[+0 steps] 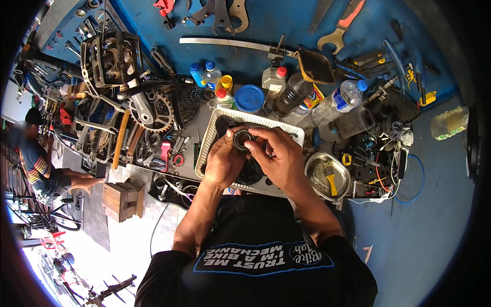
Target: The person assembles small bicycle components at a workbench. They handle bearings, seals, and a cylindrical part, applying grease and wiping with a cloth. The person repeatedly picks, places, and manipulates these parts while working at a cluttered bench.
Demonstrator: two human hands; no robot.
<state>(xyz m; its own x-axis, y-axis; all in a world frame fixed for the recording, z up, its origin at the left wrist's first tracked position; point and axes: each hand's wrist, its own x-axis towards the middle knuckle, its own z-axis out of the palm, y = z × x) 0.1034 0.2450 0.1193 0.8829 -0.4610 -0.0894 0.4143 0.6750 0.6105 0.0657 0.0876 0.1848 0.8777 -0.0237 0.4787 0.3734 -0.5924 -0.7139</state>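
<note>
Between my two hands is a small dark metal ring [242, 138] that looks like a bearing, with a round hole in its middle. My left hand [223, 161] is closed on its left side, thumb along the edge. From the other side, the thumb and fingers of my right hand [280, 153] pinch the ring. Both hands are over a cream plastic basket [208, 134], whose dark contents are partly hidden by them. Black parts lie in the basket, too covered to name.
Bottles and a blue-lidded tub [249, 98] stand behind the basket. To the right sits a metal dish [313, 162] with a yellow paintbrush [331, 180]. Bicycle cranks with a chainring [152, 110] are on the left. Tools hang on the blue wall [286, 25]; a person [41, 158] is far left.
</note>
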